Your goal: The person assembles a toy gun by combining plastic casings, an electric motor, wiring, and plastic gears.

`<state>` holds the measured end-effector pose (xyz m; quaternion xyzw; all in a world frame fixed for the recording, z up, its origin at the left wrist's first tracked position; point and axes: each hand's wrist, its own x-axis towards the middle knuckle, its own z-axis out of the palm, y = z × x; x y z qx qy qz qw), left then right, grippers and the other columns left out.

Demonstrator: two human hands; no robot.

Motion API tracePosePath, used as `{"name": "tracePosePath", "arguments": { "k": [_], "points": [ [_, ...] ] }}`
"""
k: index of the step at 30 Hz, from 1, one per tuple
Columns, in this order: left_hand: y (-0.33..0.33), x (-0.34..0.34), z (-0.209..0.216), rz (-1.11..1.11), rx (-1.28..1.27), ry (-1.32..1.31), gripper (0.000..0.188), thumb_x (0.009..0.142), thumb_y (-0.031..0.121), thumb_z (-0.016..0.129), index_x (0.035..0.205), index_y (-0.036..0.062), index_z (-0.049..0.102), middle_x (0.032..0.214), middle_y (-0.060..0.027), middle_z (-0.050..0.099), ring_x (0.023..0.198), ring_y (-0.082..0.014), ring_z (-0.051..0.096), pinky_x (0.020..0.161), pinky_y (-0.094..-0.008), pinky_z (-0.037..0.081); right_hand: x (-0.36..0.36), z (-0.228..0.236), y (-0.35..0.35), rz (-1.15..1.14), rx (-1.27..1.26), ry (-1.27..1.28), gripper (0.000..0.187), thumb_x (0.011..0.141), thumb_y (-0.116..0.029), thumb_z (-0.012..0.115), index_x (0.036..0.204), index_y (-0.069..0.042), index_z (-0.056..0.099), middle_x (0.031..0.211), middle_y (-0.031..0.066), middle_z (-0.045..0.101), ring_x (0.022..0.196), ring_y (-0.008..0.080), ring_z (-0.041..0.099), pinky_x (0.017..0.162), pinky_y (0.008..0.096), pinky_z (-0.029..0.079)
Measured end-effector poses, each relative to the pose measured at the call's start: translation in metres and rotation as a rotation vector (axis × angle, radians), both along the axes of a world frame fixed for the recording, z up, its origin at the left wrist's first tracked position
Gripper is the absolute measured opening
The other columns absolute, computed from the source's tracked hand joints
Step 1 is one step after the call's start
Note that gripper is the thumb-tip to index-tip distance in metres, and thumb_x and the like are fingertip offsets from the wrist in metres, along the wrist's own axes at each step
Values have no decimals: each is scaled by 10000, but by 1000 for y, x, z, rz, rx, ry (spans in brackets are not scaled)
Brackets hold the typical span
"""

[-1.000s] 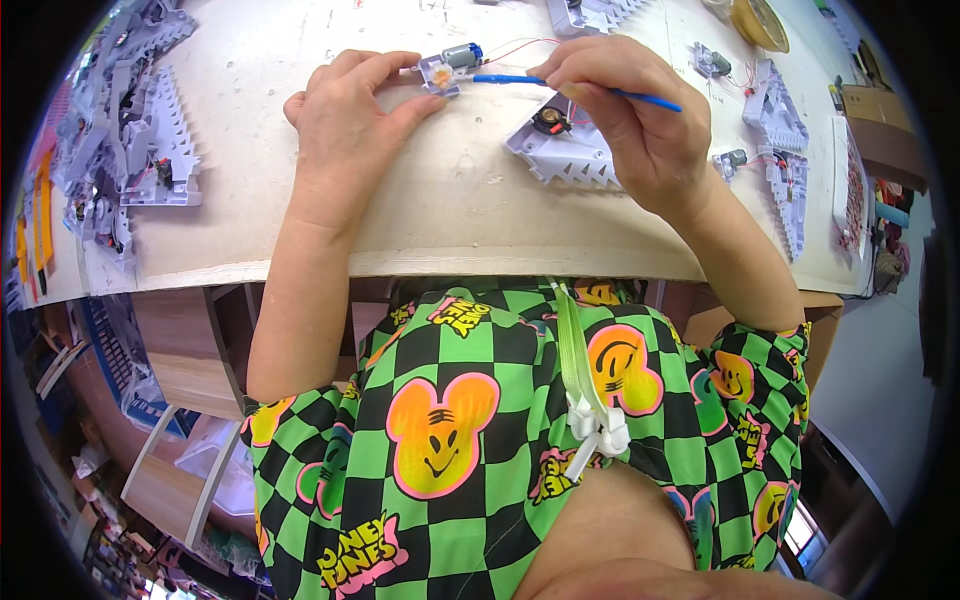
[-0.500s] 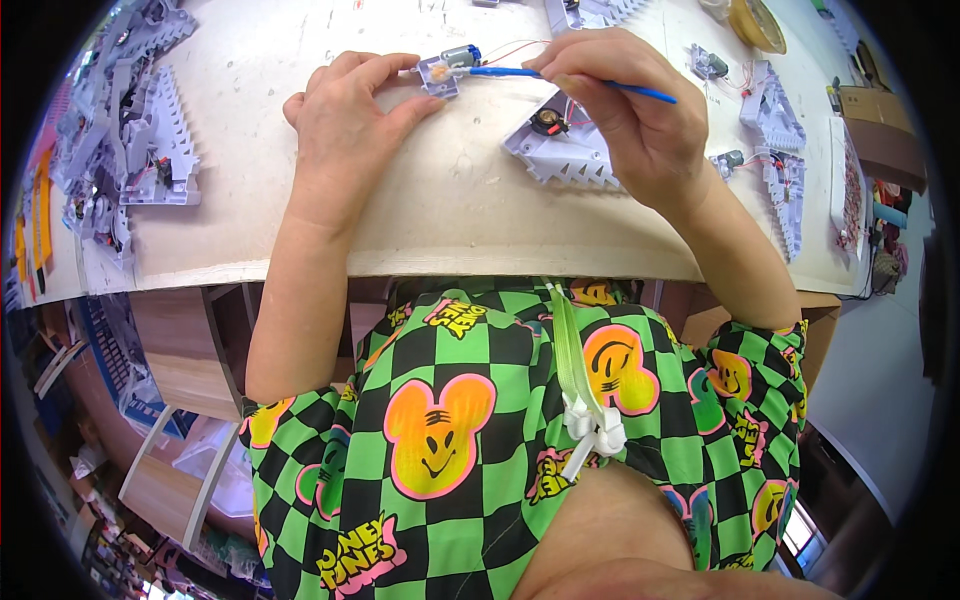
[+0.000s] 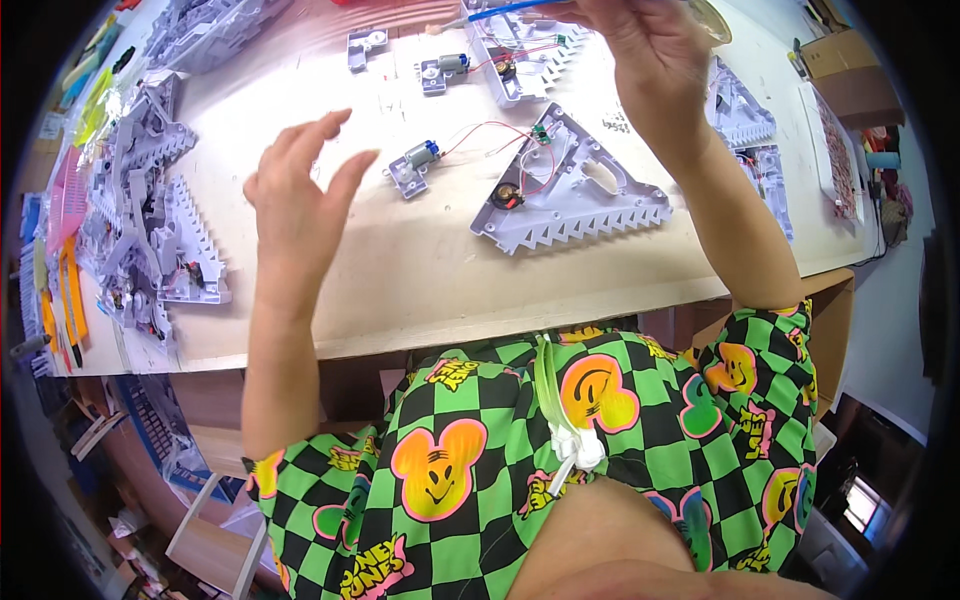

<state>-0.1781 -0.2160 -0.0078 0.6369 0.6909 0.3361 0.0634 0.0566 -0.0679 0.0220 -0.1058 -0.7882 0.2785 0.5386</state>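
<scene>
My left hand (image 3: 300,200) hovers over the table with its thumb and fingers spread, holding nothing. To its right lies a small motor (image 3: 422,153) seated in a pale grey plastic bracket (image 3: 408,180). Thin red wires run from the motor to a triangular grey plastic shell (image 3: 560,225) with a toothed edge, a small green board and a round black part. My right hand (image 3: 650,75), up at the far side, grips a thin blue-handled brush (image 3: 515,10). The brush's pale tip points left, above a second motor (image 3: 453,64) in its bracket.
Behind stand another toothed shell (image 3: 510,85) and a loose bracket (image 3: 362,52). Grey plastic parts are heaped at the left (image 3: 135,190), near an orange-handled tool (image 3: 70,285). More wired shells (image 3: 765,185) and a white tray (image 3: 830,150) lie at the right.
My left hand has let go of the motor bracket and opened. My right hand has carried the brush away from it toward the far side. The whole view has shifted, showing more of the table.
</scene>
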Motion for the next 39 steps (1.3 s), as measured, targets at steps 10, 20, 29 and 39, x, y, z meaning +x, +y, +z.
{"name": "tracePosePath", "arguments": {
  "k": [10, 20, 29, 39],
  "points": [
    [110, -4, -44, -137, -106, 38, 460, 681, 337, 773, 1075, 120, 673, 1020, -76, 617, 989, -252, 551, 847, -396, 388, -16, -13, 8, -84, 68, -181, 75, 892, -47, 598, 944, 1, 574, 792, 74, 610, 700, 133, 585, 627, 240, 483],
    [105, -12, -48, -103, -50, 71, 402, 686, 347, 772, 1021, 140, 692, 1029, -41, 616, 1010, -238, 534, 871, -414, 316, -33, -11, 15, -96, 123, -207, 80, 878, -39, 610, 942, -5, 577, 776, 81, 604, 680, 148, 576, 605, 253, 474],
    [104, -12, -45, -97, -60, 60, 386, 680, 336, 774, 1005, 144, 698, 993, -29, 623, 995, -234, 534, 860, -397, 292, -32, -7, 18, -120, 43, -203, 55, 892, -58, 597, 909, -5, 595, 800, 84, 623, 712, 149, 590, 624, 246, 484],
    [103, -14, -47, -90, -33, 106, 373, 716, 343, 758, 1013, 125, 693, 954, -7, 634, 966, -185, 562, 857, -363, 290, -42, -15, 16, -67, 112, -182, 72, 875, -55, 618, 926, -9, 597, 800, 86, 623, 695, 161, 584, 609, 254, 476]
  ]
}}
